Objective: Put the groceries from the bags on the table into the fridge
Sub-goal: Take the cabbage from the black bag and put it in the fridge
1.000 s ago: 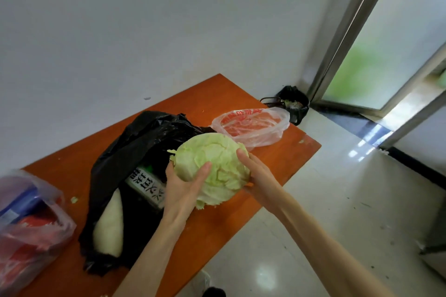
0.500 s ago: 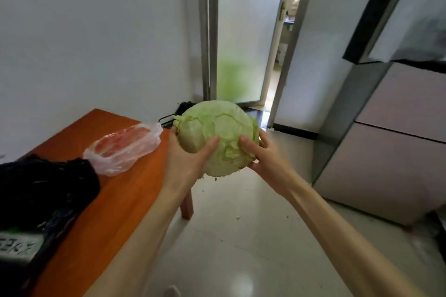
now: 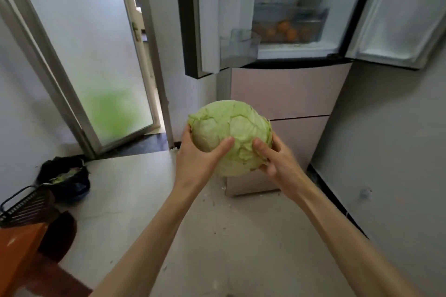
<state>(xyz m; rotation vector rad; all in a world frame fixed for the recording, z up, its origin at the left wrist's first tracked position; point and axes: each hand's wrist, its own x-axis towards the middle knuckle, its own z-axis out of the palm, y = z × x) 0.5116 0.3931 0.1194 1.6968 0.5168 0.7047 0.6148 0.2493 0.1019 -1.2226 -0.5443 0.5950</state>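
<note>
- In front of the open fridge (image 3: 284, 38), at chest height above the floor (image 3: 217, 236): a pale green cabbage (image 3: 230, 136), held up between both hands, clear of any surface.
- Left hand (image 3: 198, 159) cupped round the cabbage's left and lower side, thumb laid across the front leaves, fingers curled behind.
- Right hand (image 3: 277, 161) cupped round the right and lower side, thumb pressed to the front, fingertips wrapped under the edge.
- Above and beyond the cabbage: both upper fridge doors swung wide, left door (image 3: 200, 17) edge-on, right door (image 3: 398, 9) showing its white inner lining.
- Inside the fridge, low on the shelf: a clear drawer (image 3: 289, 24) with several oranges (image 3: 287, 31) behind its front wall.
- Below the open compartment: two closed pinkish drawer fronts (image 3: 289, 96), partly hidden by the cabbage.
- At far left bottom: a corner of the orange worktop (image 3: 17, 246), a dark slatted basket (image 3: 26, 207) just beside it.
- On the floor near the frosted glass door (image 3: 89, 55): a black bin bag (image 3: 65, 176) with green scraps showing at its mouth.
</note>
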